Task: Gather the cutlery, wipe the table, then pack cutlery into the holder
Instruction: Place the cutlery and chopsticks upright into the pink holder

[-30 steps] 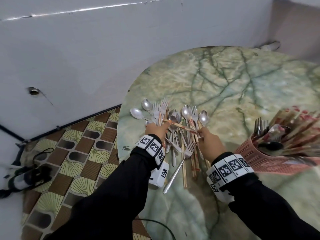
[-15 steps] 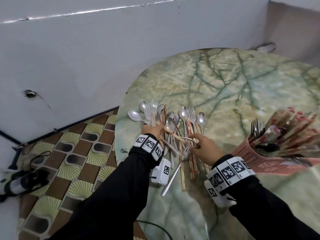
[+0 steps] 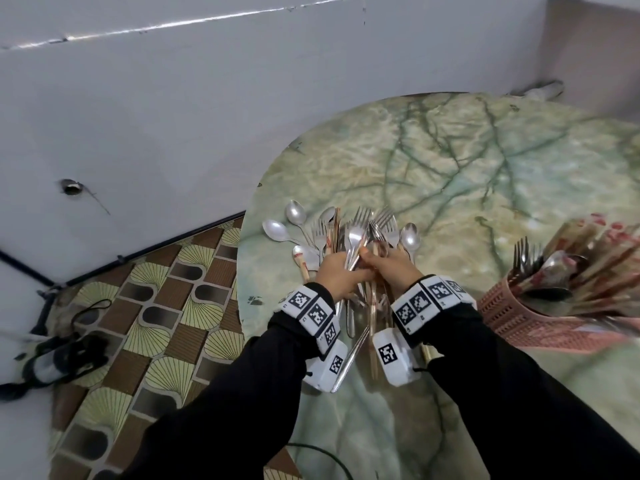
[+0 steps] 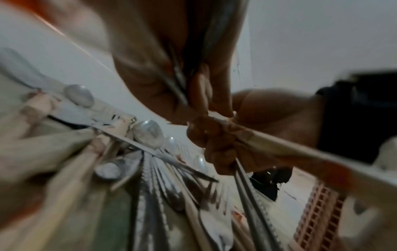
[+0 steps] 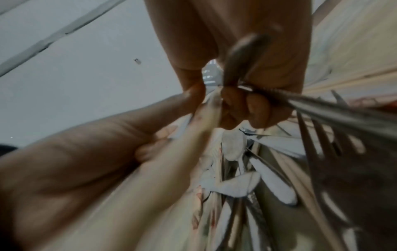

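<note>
Several metal spoons, forks and wooden chopsticks form a cutlery bundle near the left edge of the green marble table. My left hand and right hand meet over it, both curled round the handles. In the left wrist view my left hand grips metal handles, and the right hand's fingers wrap chopsticks and handles. In the right wrist view my right hand clasps fork handles. Loose spoons lie just left of the bundle. The pink slotted holder stands at the right, holding forks, spoons and chopsticks.
A pale cloth-like thing lies at the table's far edge by the wall. Left of the table is patterned tile floor with a black device and cables. A grey wall runs close behind.
My right hand has moved left to meet the left hand. The spread-out cutlery is now bunched together and partly lifted between both hands.
</note>
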